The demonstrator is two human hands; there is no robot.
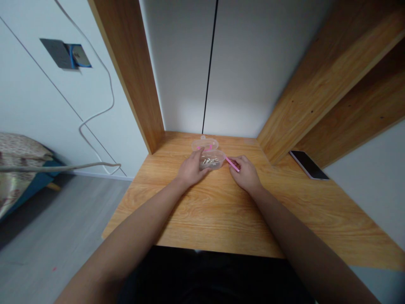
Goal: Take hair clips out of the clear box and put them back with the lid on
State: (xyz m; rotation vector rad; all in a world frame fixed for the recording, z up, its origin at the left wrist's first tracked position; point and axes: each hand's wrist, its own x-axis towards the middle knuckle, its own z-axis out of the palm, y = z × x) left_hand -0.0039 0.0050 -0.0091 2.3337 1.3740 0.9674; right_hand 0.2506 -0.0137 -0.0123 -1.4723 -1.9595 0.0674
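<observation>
A small clear plastic box (217, 154) with rounded ends lies open on the wooden desk, its lid (196, 144) folded back behind it. Several small shiny metal pieces (210, 161) rest inside; their exact kind is too small to tell. My left hand (190, 169) is closed around the left end of the box, thumb on the near side and fingers on the far side. To the right of the box, my right hand (246, 173) pinches a slim pink stick (232, 164), whose far tip reaches the box's right end. Pink marks (208, 147) show at the lid.
The wooden desktop (215, 215) ends at a pale back wall (183, 84), between wooden side panels. A dark-screened phone (309, 165) lies at the right. On the left, a white cable (112, 90) hangs by an opened wall socket (60, 54).
</observation>
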